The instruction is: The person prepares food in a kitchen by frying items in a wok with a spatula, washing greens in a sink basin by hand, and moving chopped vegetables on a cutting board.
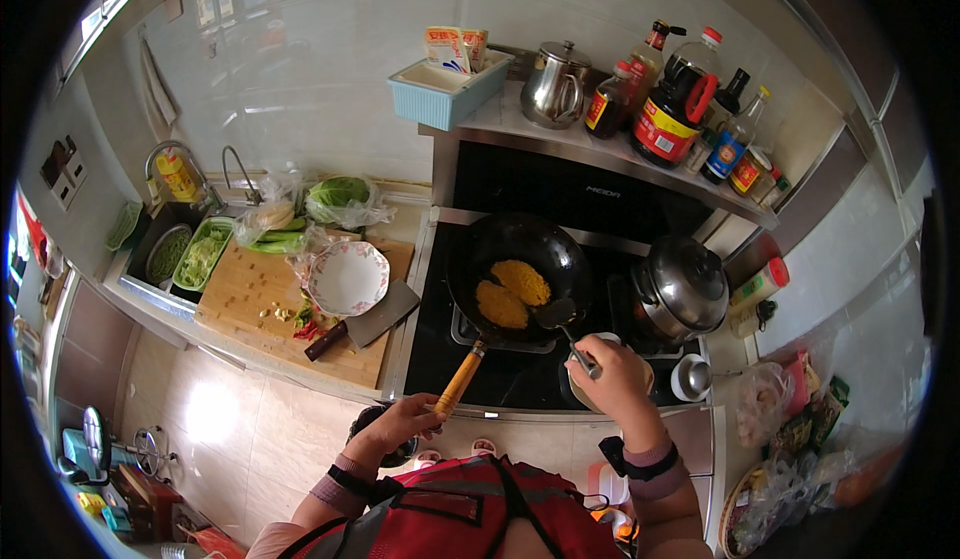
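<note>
A black wok sits on the left burner of the black stove. Its wooden handle points towards me, and my left hand is closed around the end of it. My right hand grips the handle of a metal spatula, whose dark blade rests in the wok at the right edge of the food. Two flat yellow-orange portions lie side by side in the wok, one upper right and one lower left. A plate or bowl is partly hidden under my right hand.
Right of the wok stands a lidded steel pot. A cleaver and a floral bowl lie on the wooden cutting board to the left. Sauce bottles and a steel kettle line the shelf. A small white bowl sits at the stove's right edge.
</note>
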The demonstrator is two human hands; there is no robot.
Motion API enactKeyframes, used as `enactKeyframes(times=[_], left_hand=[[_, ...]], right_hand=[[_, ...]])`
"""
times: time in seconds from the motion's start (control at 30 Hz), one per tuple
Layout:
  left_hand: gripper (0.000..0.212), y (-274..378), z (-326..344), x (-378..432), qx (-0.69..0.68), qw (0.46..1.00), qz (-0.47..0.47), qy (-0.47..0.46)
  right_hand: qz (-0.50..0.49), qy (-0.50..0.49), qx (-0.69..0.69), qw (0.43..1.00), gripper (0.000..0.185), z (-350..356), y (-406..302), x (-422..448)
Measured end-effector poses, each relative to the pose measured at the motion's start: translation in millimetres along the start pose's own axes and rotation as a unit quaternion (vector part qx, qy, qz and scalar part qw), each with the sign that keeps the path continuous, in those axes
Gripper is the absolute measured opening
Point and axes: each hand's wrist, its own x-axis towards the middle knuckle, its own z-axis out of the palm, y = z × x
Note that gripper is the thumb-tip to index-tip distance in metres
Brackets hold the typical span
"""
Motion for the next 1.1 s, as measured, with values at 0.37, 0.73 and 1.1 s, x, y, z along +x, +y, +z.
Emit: enactKeyframes(times=[0.37,0.73,1.1], left_hand=[[0.044,-1,-3,2,0.015,1.000,0.003,-0.011],[0.046,1,-3,2,0.005,1.000,0.009,-0.004],[0.046,-2,-5,4,-0.006,1.000,0.008,-0.008]], right_hand=[[-0.003,0.086,0.077,0.993,0.015,24,1,3],[-0.034,0.149,0.096,0.984,0.015,16,7,11],[-0.021,0.098,0.088,0.991,0.016,8,15,5]])
